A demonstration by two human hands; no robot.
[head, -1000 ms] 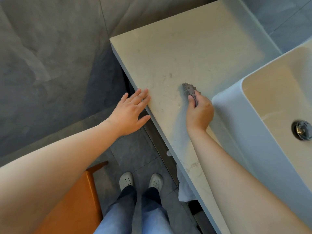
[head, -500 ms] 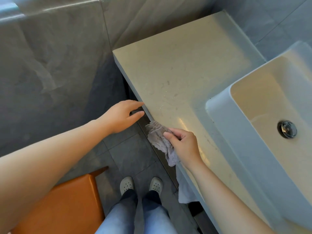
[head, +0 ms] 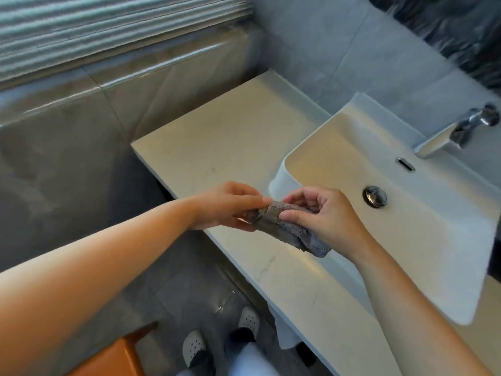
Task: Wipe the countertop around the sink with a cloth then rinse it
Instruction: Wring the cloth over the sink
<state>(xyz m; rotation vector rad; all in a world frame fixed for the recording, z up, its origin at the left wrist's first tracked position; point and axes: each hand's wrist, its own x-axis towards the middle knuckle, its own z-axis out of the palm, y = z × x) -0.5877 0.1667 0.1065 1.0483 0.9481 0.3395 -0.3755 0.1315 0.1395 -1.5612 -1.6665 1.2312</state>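
A small grey cloth [head: 290, 229] is bunched between both hands, above the front edge of the pale stone countertop [head: 225, 142]. My left hand [head: 230, 206] pinches its left end. My right hand [head: 325, 215] grips its middle, and the loose end hangs down under that palm. Both hands hover just left of the white basin [head: 352, 147], near its front left corner. The basin's metal drain plug [head: 375, 196] sits in its middle, and the chrome tap [head: 455, 134] reaches over its far right rim.
Grey tiled walls close in the counter at the back and left. A window blind [head: 108, 28] runs along the upper left. An orange stool [head: 113, 359] stands on the floor at the lower left, beside my feet [head: 217, 340]. A white towel [head: 284, 335] hangs under the counter.
My right hand lifted the cloth off the counter's front edge and moved toward the basin. My left hand left the counter edge and took hold of the cloth's other end. The view tilted up.
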